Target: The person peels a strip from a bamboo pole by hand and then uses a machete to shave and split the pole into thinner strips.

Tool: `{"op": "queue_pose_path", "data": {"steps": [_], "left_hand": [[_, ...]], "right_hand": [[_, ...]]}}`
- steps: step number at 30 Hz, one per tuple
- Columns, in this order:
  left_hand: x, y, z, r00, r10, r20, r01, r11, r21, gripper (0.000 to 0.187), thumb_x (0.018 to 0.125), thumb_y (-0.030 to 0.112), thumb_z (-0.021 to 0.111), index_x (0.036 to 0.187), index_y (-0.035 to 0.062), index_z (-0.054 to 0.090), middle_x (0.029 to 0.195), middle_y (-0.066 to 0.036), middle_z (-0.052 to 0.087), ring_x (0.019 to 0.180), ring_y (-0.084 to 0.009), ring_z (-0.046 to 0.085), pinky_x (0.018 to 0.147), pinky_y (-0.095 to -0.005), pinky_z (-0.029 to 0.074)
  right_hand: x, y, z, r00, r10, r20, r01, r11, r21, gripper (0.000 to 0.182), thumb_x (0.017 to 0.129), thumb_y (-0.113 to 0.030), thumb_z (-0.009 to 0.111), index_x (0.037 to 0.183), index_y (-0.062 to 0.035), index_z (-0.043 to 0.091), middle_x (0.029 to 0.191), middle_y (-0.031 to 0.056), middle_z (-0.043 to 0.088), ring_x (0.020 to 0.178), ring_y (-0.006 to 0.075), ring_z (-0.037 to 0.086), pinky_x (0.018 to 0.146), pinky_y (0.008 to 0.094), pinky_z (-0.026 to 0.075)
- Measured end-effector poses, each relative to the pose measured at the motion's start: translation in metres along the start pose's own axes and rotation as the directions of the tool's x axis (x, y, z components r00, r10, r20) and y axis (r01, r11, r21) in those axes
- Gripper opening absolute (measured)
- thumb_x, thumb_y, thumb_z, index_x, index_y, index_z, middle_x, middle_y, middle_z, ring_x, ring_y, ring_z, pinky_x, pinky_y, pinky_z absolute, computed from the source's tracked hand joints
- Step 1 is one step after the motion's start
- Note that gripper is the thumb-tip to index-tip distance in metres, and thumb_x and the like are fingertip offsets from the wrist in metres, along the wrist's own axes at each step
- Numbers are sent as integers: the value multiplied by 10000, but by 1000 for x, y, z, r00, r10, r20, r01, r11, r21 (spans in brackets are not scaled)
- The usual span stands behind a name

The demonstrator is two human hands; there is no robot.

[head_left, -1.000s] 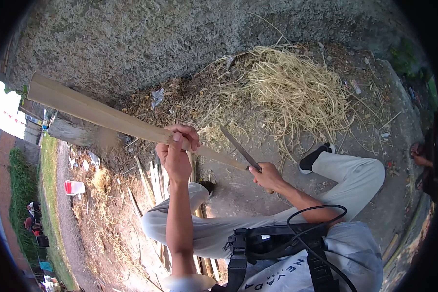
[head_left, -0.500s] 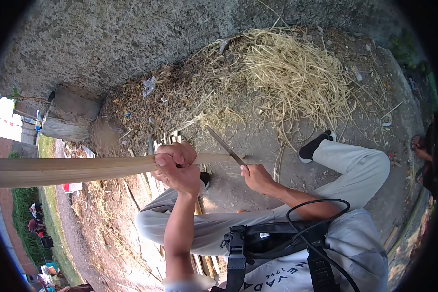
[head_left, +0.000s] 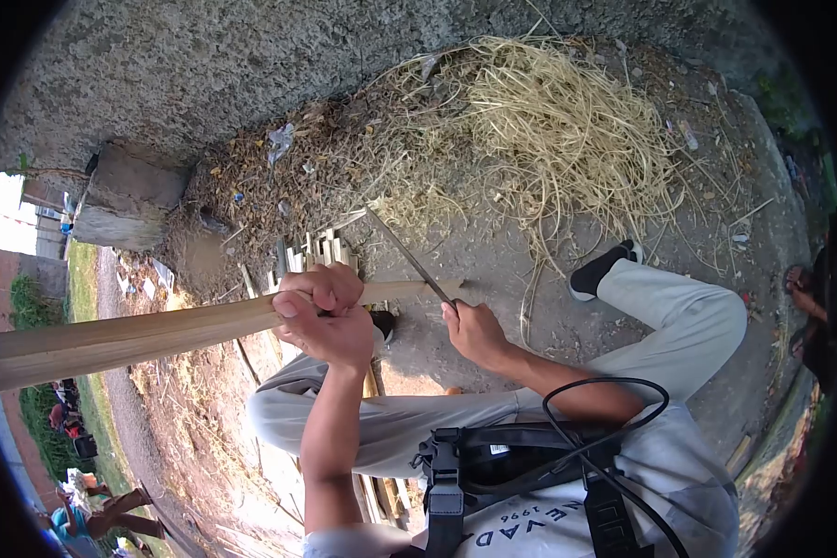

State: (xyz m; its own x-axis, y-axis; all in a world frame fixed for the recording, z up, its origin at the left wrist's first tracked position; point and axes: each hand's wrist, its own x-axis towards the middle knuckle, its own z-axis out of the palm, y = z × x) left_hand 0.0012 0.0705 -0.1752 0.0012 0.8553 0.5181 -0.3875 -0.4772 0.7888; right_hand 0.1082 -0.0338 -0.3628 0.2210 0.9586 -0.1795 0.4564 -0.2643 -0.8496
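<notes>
Item: bamboo slat (head_left: 139,337), long and pale, running from the far left edge to just past the middle of the view, nearly level. We note the left hand (head_left: 321,314) wrapped around it in a closed fist, thumb over the top, near its right end.

Item: knife (head_left: 407,255), narrow dark blade, tip pointing up and left, lower part of the blade meeting the short stub of the slat that sticks out past the fist. We record the right hand (head_left: 474,330) clenched about its handle, which the fingers hide.

Item: heap of dry shavings (head_left: 567,130), straw-coloured and tangled, on the ground beyond the knife.

Item: bundle of cut slats (head_left: 312,253), lying on the ground just behind the left hand.

Item: concrete block (head_left: 126,197), grey, at the upper left beside the litter.

Containers: we find none that we can make out.

Writing: we read "NEVADA" and "1996" on the pale shirt (head_left: 539,530), seen upside down, partly crossed by the black harness (head_left: 493,456). No other lettering is legible.
</notes>
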Motion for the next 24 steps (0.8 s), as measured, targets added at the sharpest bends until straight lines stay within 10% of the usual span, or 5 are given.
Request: {"op": "queue_pose_path", "data": {"steps": [2,9,16,24], "left_hand": [[1,0,-4,999,-12,-45,11,1000,-25,548,1009,532,413,648,122,368,501,24,259,427,-89,201,398,-268,162],[2,1,-16,999,-44,-12,43,998,-38,567,1014,550,360,629,134,366,480,19,254,423,-100,190,397,-275,157],[0,0,-16,999,-37,-18,38,999,12,570,1010,555,367,650,113,381,483,12,274,402,-104,216,408,-279,183],[9,-2,-38,989,-77,127,93,987,-128,559,1016,541,322,644,126,361,476,18,260,403,-105,184,411,-295,169]], "right_hand": [[9,27,3,982,171,79,-163,982,-93,391,989,-286,478,818,24,645,633,256,612,625,457,624,597,534,489],[-1,-6,-8,997,-71,2,71,990,-121,414,1002,-296,453,836,35,639,706,272,633,680,469,635,619,529,506],[13,102,8,910,375,175,-289,878,-382,408,998,-279,443,884,46,663,806,287,658,815,485,646,727,555,504],[12,23,10,990,79,119,-74,996,-47,424,997,-333,453,876,20,655,768,301,642,742,486,629,685,546,498]]}}
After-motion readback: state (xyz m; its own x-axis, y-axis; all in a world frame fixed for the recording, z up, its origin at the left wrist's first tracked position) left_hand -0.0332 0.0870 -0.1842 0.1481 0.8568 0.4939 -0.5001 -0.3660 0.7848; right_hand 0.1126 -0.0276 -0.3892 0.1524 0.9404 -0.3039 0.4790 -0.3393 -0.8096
